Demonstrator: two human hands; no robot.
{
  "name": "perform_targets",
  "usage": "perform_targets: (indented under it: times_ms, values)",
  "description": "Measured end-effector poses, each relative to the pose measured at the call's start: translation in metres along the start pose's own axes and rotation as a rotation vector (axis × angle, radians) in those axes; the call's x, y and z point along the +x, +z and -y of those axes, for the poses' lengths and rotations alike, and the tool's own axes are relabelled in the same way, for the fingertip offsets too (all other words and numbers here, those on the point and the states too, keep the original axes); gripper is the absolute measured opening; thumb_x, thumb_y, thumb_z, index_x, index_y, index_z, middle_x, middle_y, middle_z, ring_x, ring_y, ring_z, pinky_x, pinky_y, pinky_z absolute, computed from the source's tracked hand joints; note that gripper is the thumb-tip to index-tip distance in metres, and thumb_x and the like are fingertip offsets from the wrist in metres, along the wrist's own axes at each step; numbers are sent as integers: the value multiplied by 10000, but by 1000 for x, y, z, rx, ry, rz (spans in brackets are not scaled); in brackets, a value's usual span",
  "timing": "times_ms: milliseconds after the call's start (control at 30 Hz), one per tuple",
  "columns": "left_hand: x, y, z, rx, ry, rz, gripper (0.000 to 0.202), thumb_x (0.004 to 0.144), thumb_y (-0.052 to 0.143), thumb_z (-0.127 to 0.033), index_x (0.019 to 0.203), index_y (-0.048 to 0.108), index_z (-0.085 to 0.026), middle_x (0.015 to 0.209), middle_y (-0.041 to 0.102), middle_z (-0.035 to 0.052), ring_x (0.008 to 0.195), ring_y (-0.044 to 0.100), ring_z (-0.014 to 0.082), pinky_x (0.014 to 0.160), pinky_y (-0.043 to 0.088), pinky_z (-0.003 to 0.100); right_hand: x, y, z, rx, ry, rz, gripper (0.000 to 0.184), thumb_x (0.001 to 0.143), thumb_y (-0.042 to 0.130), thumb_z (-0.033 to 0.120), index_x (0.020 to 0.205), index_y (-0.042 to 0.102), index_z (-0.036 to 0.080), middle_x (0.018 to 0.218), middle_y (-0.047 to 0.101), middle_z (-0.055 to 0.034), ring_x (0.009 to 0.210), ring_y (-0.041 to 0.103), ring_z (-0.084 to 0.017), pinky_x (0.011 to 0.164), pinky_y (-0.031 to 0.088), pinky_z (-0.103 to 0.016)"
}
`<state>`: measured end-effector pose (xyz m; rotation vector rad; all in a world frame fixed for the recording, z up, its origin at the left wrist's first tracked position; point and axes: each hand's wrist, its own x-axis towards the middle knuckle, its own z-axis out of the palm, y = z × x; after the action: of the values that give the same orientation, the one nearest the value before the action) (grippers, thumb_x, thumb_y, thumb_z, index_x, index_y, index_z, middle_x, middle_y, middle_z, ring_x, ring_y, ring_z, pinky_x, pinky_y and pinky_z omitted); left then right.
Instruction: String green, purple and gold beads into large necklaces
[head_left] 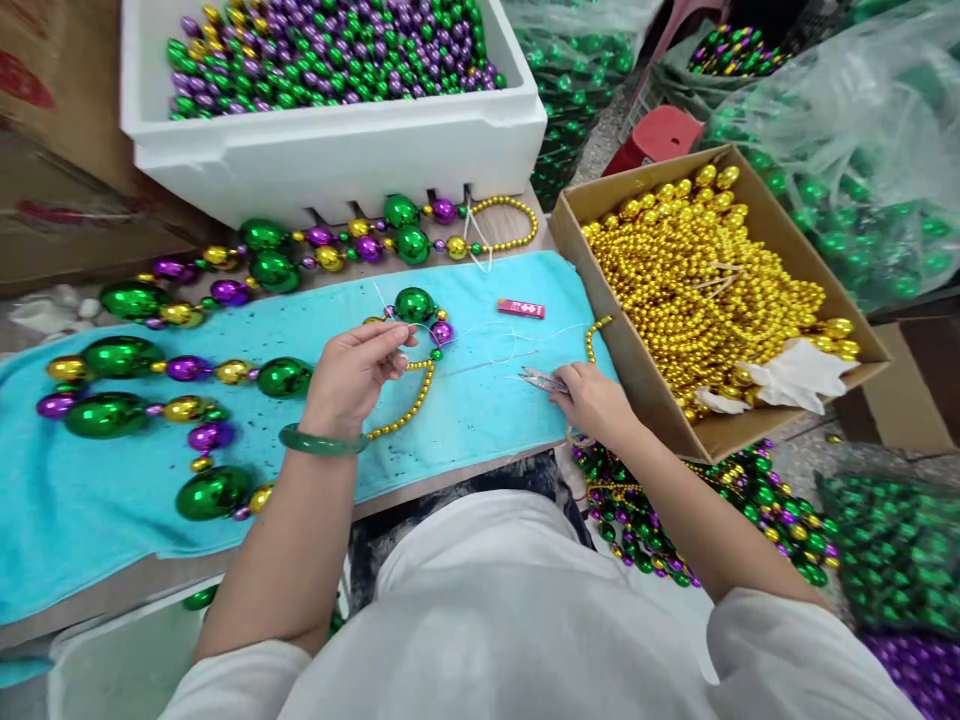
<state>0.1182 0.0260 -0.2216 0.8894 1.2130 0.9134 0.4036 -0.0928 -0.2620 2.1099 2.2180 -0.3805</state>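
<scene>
My left hand (pixel 358 372), with a green bangle at the wrist, is closed in a pinch on a white thread of a bead strand (pixel 417 316) of green, purple and small gold beads lying on the turquoise towel (pixel 480 400). My right hand (pixel 592 400) rests on the towel's right edge, fingers curled on small metal scissors (pixel 541 379). A thin white thread (pixel 495 345) runs between the two hands.
A white foam box (pixel 337 150) of mixed beads stands at the back. A cardboard box (pixel 585 250) of gold bead strands sits on the right. Finished big-bead strands (pixel 150 400) lie on the left; a red lighter (pixel 520 309) lies mid-towel. Bags of beads crowd the floor.
</scene>
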Motion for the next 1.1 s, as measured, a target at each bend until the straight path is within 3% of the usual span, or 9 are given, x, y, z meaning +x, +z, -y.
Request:
perform_targets:
  times_ms: [100,200,367,533,667,733,867,967,1100]
  values:
    - [1,-8,-7,14,-11,-17,224,604,808,-284,759,735,-140,784,693,48,500,540,62,419,369,177,0,8,-1,-28,-46,-16,230,918,470,232,1097,578,134,1008,646,-132,1001,580,-272,832,419,-333]
    - [-1,-10,-9,24,-1,-38,243,595,814,-301,758,733,-140,813,701,54,504,547,63,423,368,179,1,6,-9,12,-40,9,244,888,421,154,1086,559,117,1003,642,-149,936,598,-264,790,423,-331]
    - [-6,-2,-8,89,69,-41,247,623,795,-333,787,748,-154,790,705,51,518,550,72,454,387,196,-6,-9,-12,504,78,-75,149,812,454,162,955,492,175,840,614,-65,669,556,-178,602,393,-280]
    - [-14,17,-5,221,156,-32,216,654,761,-338,775,758,-158,696,680,37,532,541,92,487,405,221,1,-29,34,1158,53,-238,292,772,517,233,1063,501,213,650,494,50,525,416,-120,522,331,-248]
    - [-20,32,-3,316,203,23,193,656,758,-335,755,764,-168,651,661,24,526,538,102,488,408,227,35,-33,81,1472,-3,-256,345,698,673,313,1027,616,224,903,638,-21,726,540,-145,652,413,-273]
    - [-22,36,-4,344,197,40,196,658,754,-342,754,767,-171,643,661,24,522,544,109,484,409,231,54,-30,94,1534,0,-225,293,655,706,343,910,646,211,878,649,-24,768,553,-160,690,425,-284]
    - [-21,35,-5,360,148,52,208,646,757,-357,730,764,-167,575,640,19,489,512,107,472,391,234,73,-30,94,1533,69,-163,244,638,697,404,684,590,190,607,521,35,577,438,-113,569,366,-255]
    - [-17,34,-3,348,96,70,217,622,774,-360,706,754,-161,625,668,33,491,503,100,470,379,234,74,-33,84,1497,80,-204,242,661,683,401,677,570,187,589,495,46,543,405,-99,545,351,-248]
    - [-12,37,6,269,70,66,265,615,782,-383,728,745,-146,622,654,31,496,509,98,463,361,229,67,-37,75,1411,96,-329,261,703,667,422,789,611,182,728,592,8,643,495,-119,608,398,-253]
